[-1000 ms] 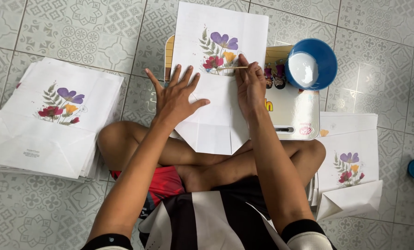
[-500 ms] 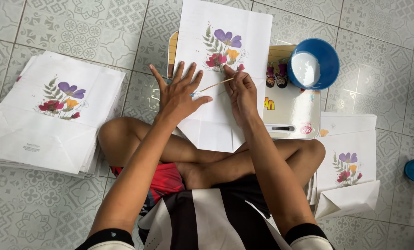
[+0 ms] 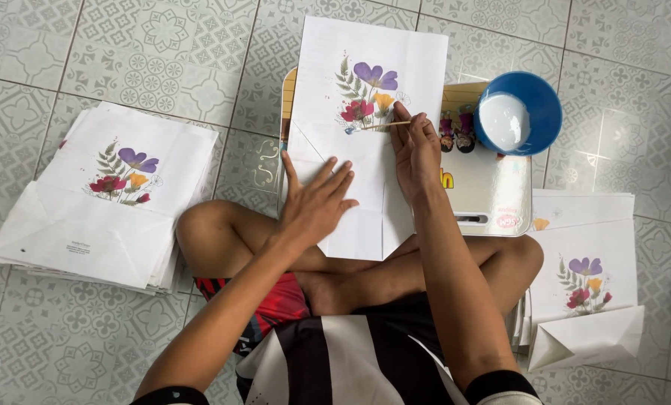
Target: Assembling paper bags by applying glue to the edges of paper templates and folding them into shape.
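A white paper bag sheet [image 3: 377, 56] printed with purple, red and yellow flowers lies on a small lap table [image 3: 493, 187] in front of my crossed legs. My left hand [image 3: 317, 202] rests flat with spread fingers on the lower folded part of the sheet. My right hand [image 3: 416, 150] presses the sheet's right side and holds a thin wooden stick [image 3: 384, 125] that points left across the flower print.
A blue bowl [image 3: 545, 97] of white paste stands on the lap table's far right corner. A stack of flowered paper bags [image 3: 103, 202] lies on the tiled floor at left. More flowered bags [image 3: 587, 292] lie at right.
My left hand has slid down the sheet toward me. The stick in my right hand has swung from the fold up to the flower print. The view has shifted slightly.
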